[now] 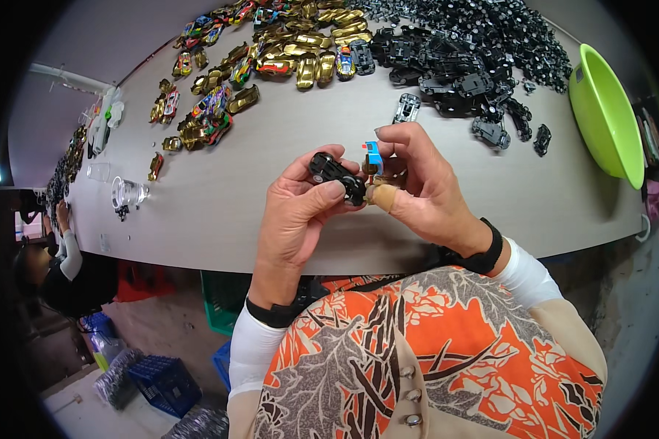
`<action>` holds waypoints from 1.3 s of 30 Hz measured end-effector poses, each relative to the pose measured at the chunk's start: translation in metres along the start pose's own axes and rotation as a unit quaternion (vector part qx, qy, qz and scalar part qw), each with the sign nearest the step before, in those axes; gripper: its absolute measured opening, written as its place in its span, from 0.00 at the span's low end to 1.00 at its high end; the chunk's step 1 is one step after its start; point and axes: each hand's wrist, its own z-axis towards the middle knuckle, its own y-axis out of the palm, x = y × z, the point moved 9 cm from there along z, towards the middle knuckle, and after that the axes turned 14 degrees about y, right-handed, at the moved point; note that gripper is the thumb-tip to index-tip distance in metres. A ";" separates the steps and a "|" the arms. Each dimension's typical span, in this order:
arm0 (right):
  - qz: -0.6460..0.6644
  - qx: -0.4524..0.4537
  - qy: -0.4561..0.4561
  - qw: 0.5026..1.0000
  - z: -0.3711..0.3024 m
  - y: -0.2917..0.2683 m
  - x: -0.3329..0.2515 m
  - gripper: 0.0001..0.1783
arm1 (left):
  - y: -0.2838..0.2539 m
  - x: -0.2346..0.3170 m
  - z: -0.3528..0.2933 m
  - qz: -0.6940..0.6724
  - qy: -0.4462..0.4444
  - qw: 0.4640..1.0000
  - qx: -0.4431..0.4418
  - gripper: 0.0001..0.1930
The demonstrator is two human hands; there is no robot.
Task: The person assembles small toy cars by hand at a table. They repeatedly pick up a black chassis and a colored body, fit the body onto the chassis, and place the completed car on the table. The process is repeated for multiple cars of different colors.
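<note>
Above the near part of the table, my left hand [294, 208] is closed on a black toy car chassis [329, 170] with its wheels on, thumb along its side. My right hand [436, 194] pinches a toy car body [374, 156], blue and red outside with a gold-brown inner side. Chassis and body are close together; whether they touch I cannot tell. A tan wrap covers the right thumb [383, 197]. Just beyond the right fingers, a grey and black chassis [407, 107] lies by itself on the table [227, 183].
Gold and coloured car bodies [304, 47] are heaped at the far left, black chassis parts [468, 69] at the far right. A lime green basin [608, 117] stands at the right edge. On the left are a clear plastic cup [128, 193] and a co-worker [69, 256].
</note>
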 end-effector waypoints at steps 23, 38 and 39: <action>-0.189 -0.009 -0.074 0.979 -0.001 0.008 -0.016 0.22 | 0.017 0.011 -0.001 0.162 0.085 0.979 -0.085 0.25; -0.127 0.023 -0.050 0.990 0.001 -0.005 -0.003 0.13 | 0.031 -0.007 -0.011 0.319 0.067 0.932 -0.160 0.29; -0.130 0.027 -0.056 0.990 0.001 -0.006 -0.003 0.11 | 0.036 -0.008 -0.012 0.309 0.071 0.932 -0.178 0.30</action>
